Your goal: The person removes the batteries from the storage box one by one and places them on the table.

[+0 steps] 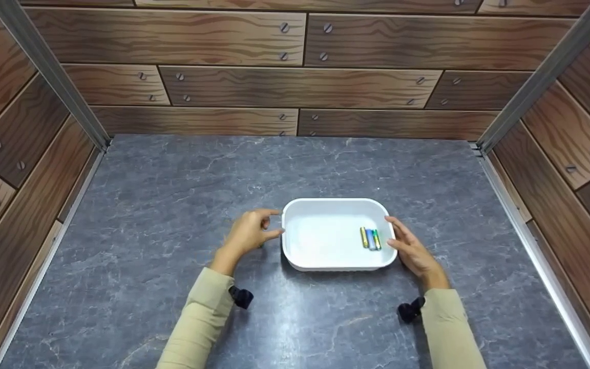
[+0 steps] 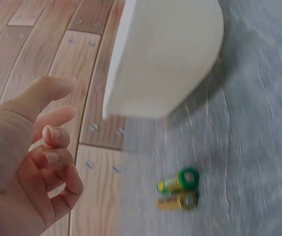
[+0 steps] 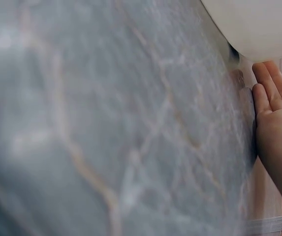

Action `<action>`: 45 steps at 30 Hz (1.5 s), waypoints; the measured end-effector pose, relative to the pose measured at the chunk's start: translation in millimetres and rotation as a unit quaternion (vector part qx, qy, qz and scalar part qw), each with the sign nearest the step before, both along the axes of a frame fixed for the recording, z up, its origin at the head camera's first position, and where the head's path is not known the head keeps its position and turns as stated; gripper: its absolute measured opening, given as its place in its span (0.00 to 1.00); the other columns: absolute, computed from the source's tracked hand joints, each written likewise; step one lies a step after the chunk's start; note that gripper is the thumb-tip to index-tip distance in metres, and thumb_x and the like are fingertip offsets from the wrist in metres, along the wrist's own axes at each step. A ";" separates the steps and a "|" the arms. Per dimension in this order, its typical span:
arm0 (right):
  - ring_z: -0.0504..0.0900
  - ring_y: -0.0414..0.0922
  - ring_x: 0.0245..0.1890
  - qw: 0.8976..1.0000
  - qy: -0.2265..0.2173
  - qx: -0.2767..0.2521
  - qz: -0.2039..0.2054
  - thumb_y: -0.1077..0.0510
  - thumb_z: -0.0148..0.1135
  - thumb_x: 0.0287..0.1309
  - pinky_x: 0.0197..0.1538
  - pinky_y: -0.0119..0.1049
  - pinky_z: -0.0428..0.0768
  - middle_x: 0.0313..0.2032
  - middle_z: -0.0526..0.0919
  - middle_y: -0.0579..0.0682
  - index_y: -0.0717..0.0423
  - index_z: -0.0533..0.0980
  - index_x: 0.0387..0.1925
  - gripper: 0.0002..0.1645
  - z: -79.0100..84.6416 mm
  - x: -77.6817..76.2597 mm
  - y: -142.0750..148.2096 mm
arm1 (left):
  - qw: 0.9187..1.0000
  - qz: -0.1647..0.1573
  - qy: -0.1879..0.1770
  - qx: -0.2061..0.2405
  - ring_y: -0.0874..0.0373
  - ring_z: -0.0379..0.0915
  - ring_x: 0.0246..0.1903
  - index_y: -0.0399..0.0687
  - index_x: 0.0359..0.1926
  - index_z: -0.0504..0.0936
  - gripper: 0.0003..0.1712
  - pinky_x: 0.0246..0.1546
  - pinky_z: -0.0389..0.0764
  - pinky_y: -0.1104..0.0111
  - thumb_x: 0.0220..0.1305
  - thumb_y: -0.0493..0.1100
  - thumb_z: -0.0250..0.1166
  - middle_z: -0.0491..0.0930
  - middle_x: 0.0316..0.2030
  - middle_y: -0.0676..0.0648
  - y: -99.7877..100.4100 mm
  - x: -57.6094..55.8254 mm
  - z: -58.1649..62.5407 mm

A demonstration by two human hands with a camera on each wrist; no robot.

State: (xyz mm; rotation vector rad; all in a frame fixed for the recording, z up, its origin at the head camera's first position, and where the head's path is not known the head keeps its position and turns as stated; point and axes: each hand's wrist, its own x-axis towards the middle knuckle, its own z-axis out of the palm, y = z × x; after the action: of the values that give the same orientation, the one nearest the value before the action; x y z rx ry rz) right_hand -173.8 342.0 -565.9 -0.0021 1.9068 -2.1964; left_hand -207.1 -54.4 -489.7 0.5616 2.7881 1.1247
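Observation:
A white plastic basin (image 1: pixel 325 264) stands on the grey marbled surface, and three batteries (image 1: pixel 371 239) lie side by side at the right of its floor. My right hand (image 1: pixel 415 256) holds the basin's right rim; in the right wrist view, several fingers (image 3: pixel 273 88) lie along its outer wall. Beside the left rim is my left hand (image 1: pixel 246 233), thumb and index finger extended toward it and nothing between them. The left wrist view shows a gap between that hand and the basin. Below, a green battery (image 2: pixel 178 181) and a gold battery (image 2: pixel 177 201) lie on the surface.
Wood-patterned panels (image 1: pixel 295 87) wall the work surface (image 1: pixel 172 179) at the back and both sides. Metal posts (image 1: pixel 535 77) stand at the back corners. Each wrist carries a small black camera (image 1: pixel 241 297).

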 end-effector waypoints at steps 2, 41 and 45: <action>0.69 0.24 0.59 1.000 0.002 -0.002 -0.003 0.70 0.53 0.62 0.59 0.19 0.67 0.57 0.72 0.25 0.54 0.59 0.69 0.35 -1.1 -0.2 -0.4 | 1.000 -0.009 0.012 0.009 0.63 0.58 0.20 0.45 0.53 0.82 0.22 0.23 0.58 0.73 0.57 0.46 0.70 0.70 0.21 0.50 5.8 1.7 1.3; 0.71 0.31 0.59 1.000 0.016 0.001 -0.006 0.70 0.52 0.63 0.58 0.25 0.72 0.58 0.72 0.31 0.52 0.58 0.69 0.35 -2.9 0.3 0.2 | 0.996 -0.084 0.020 0.035 0.65 0.57 0.22 0.48 0.52 0.83 0.22 0.27 0.58 0.76 0.56 0.48 0.70 0.66 0.22 0.55 107.0 4.2 -3.8; 0.72 0.31 0.58 1.000 0.018 0.002 -0.005 0.70 0.52 0.63 0.57 0.25 0.73 0.58 0.72 0.31 0.52 0.58 0.69 0.34 -2.8 0.6 0.6 | 0.996 -0.086 0.012 0.027 0.66 0.57 0.22 0.50 0.52 0.82 0.23 0.26 0.58 0.77 0.56 0.49 0.71 0.68 0.22 0.55 118.2 6.2 -7.0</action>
State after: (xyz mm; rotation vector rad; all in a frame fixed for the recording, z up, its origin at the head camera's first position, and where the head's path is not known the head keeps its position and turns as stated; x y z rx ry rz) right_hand -173.2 342.6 -568.7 -0.0330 1.9351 -2.2125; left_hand -200.9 63.8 -496.7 0.8070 2.6740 1.1672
